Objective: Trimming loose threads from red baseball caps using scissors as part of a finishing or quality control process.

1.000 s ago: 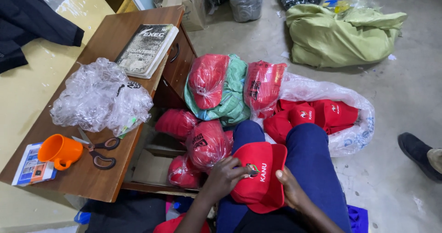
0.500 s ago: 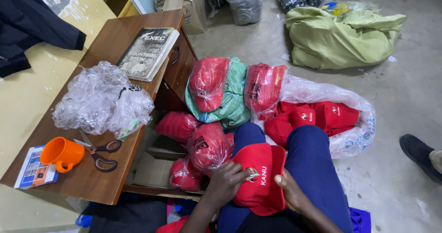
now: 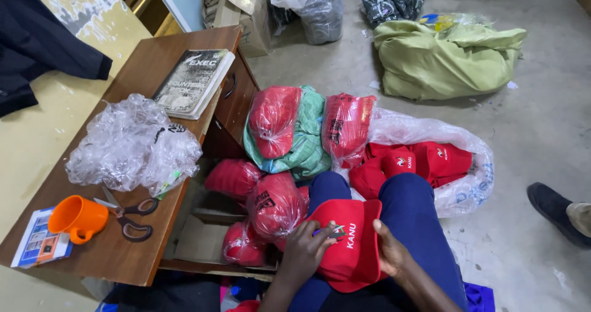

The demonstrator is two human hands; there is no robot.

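A red cap [image 3: 351,250] with white lettering and a small emblem lies on my lap, over my blue trousers [image 3: 412,213]. My left hand [image 3: 308,250] rests on its front panel, fingertips at the emblem, where a thin dark object shows under them; what it is cannot be told. My right hand [image 3: 391,253] grips the cap's right edge. Several bagged bundles of red caps [image 3: 274,204] sit just left of my knee. An open clear plastic bag [image 3: 443,164] holding more loose red caps lies right of my leg.
A wooden desk [image 3: 111,250] at left carries crumpled clear plastic [image 3: 132,145], scissors [image 3: 132,216], an orange cup [image 3: 77,218], a booklet [image 3: 37,247] and a book [image 3: 194,81]. A green sack [image 3: 443,59] lies on the concrete floor. Another person's shoe [image 3: 554,210] is at right.
The view has shifted slightly. My left hand has moved a little on the cap's front, fingers now at the emblem. My right hand keeps its hold on the cap's edge.
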